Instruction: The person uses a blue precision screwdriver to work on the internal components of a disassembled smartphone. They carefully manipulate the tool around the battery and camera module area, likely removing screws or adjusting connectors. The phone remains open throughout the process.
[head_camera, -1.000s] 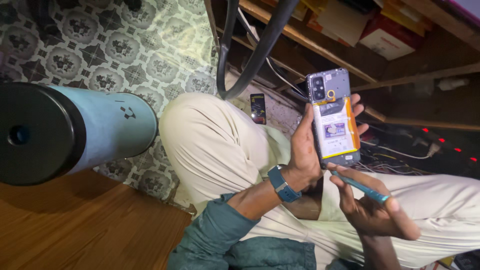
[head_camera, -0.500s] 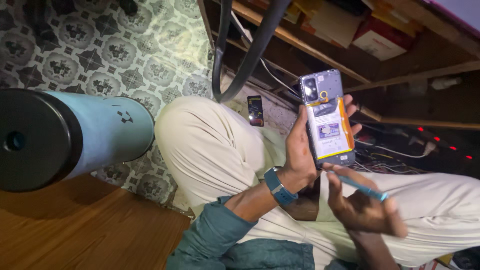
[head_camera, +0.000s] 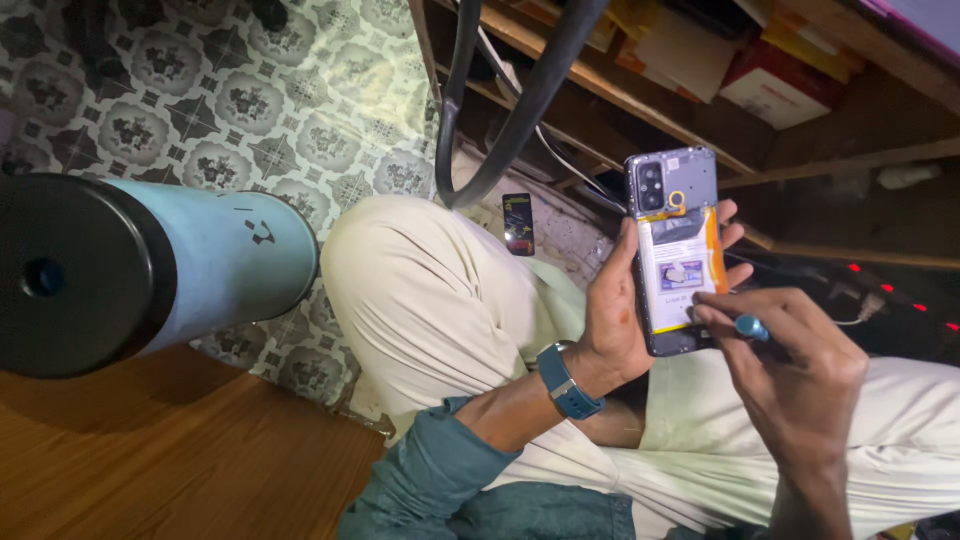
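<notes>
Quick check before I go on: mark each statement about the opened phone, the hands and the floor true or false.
1. The left hand holds the phone with its back cover off. True.
2. The right hand is empty. False: it holds a blue-handled tool at the phone's lower edge.
3. A blue band sits on the left wrist. True.
4. A second small phone lies on the person's knee. False: it lies on the floor beyond the knee.
5. The pale blue cylinder is right of the phone. False: it is far left.
</notes>
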